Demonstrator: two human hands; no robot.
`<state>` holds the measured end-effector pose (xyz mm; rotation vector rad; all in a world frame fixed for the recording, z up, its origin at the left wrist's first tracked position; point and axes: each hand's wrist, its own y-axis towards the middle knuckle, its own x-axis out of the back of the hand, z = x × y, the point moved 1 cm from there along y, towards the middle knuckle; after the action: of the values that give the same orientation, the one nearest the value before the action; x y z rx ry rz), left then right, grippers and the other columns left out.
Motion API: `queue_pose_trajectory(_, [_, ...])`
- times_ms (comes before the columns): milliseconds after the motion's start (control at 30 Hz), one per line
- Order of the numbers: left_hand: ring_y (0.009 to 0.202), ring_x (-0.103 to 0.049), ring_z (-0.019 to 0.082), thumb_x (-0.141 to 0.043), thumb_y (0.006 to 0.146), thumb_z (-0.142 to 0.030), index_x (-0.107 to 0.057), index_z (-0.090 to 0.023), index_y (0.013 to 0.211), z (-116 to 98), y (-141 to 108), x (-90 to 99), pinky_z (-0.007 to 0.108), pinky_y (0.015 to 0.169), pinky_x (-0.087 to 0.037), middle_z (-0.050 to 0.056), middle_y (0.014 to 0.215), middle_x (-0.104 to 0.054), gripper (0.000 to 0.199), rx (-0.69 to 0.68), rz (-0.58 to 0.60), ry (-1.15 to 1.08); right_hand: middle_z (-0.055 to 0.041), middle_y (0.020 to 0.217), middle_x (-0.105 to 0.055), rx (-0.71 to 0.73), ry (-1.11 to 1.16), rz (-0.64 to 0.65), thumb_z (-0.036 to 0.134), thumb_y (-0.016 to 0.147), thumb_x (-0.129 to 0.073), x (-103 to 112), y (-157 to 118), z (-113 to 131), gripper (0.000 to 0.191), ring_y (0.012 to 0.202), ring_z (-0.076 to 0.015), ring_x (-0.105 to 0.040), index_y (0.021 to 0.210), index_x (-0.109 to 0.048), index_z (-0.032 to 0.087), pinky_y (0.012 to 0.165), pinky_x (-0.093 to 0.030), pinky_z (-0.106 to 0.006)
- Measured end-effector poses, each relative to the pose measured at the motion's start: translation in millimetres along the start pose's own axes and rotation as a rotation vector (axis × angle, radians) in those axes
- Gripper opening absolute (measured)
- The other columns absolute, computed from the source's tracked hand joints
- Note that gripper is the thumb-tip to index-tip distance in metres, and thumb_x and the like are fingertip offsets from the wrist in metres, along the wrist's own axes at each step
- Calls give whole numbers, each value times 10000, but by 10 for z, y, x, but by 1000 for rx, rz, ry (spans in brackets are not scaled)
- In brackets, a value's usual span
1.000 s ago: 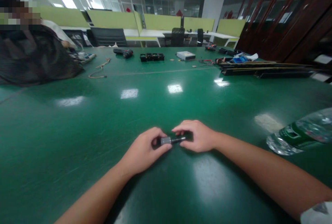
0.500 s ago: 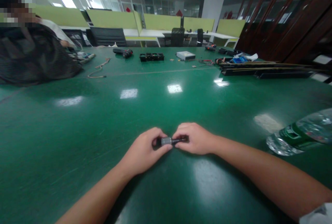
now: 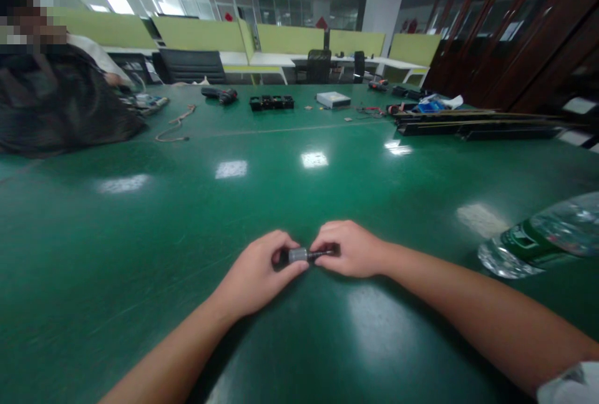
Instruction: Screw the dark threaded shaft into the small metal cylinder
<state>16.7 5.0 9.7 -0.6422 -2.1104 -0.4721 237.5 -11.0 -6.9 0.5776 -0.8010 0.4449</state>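
Observation:
Just above the green table, my left hand [image 3: 262, 273] pinches a small grey metal cylinder [image 3: 298, 255] between thumb and fingers. A thin dark shaft [image 3: 314, 255] sticks out of the cylinder to the right, and my right hand [image 3: 349, 248] grips it with thumb and fingertips. Cylinder and shaft lie in one line, roughly level. The cylinder's left end is partly hidden within my left hand, and its exact kind is too small to make out.
A clear plastic bottle with a green label [image 3: 533, 241] lies at the right. Across the table are a power drill [image 3: 219, 95], black parts [image 3: 271, 103], a flat silver box [image 3: 333, 100] and long black rails [image 3: 477, 126]. A person sits behind a dark bag [image 3: 65, 101] at left.
The view has shifted very slightly. Both hands keep the same hold on the cylinder and shaft, with no other visible difference.

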Motion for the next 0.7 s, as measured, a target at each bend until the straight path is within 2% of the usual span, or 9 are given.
queue_pose_trajectory(700, [724,-568,187,-636,861,-429,-670,-201,918,21,-12,-10,286,662,-410,15,800,-625,238,-2,10,0,-23,773,-668,11,27,-13,143,763,-694,29,-12,-16,110,729,-154,-606,870,-716,162,696,-455,-257])
